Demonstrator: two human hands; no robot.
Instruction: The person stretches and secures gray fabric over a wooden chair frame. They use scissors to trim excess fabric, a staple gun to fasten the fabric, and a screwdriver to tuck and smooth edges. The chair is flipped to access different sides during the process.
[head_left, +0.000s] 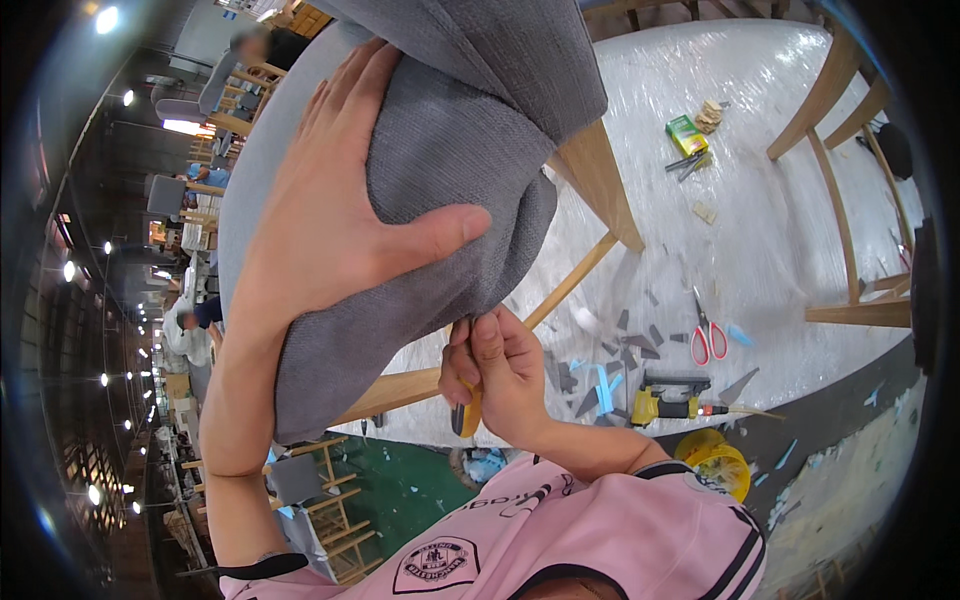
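Note:
A chair with wooden legs and grey upholstery fabric lies tipped on the table before me. My left hand rests flat on the fabric, fingers stretched and thumb spread. Below the folded, bunched fabric edge, my right hand is closed round a yellow-and-black handle. Its thumb and fingertips touch the fabric's lower edge. The working end of that tool is hidden by the hand and cloth.
Plastic film covers the table. On it lie red-handled scissors, a yellow-and-black staple gun, grey and blue scraps, and a green box. Another wooden chair frame stands at right. A yellow basket sits near the table edge.

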